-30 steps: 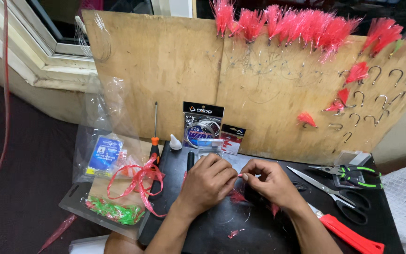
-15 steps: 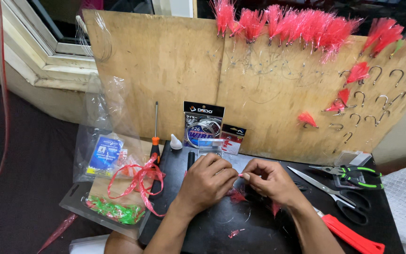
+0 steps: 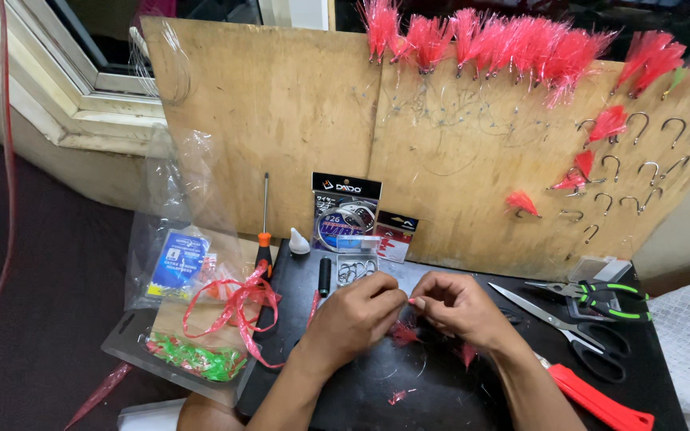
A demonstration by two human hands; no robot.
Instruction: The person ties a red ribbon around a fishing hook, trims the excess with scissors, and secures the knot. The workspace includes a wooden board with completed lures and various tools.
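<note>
My left hand and my right hand meet over the middle of a black work board. Their fingertips pinch a small red tuft of fibres between them; a thin line may run there too, but it is too fine to be sure of. A loose red tuft lies just under the hands, and smaller red scraps sit on the board nearer me.
A plywood panel stands behind, hung with red feathered lures and bare hooks. Scissors, green-handled pliers and a red cutter lie right. A screwdriver, wire packet, hook box and plastic bags with red ribbon sit left.
Both hands have stayed over the board; the fingertips have drawn closer together around the red tuft, with small finger movements only.
</note>
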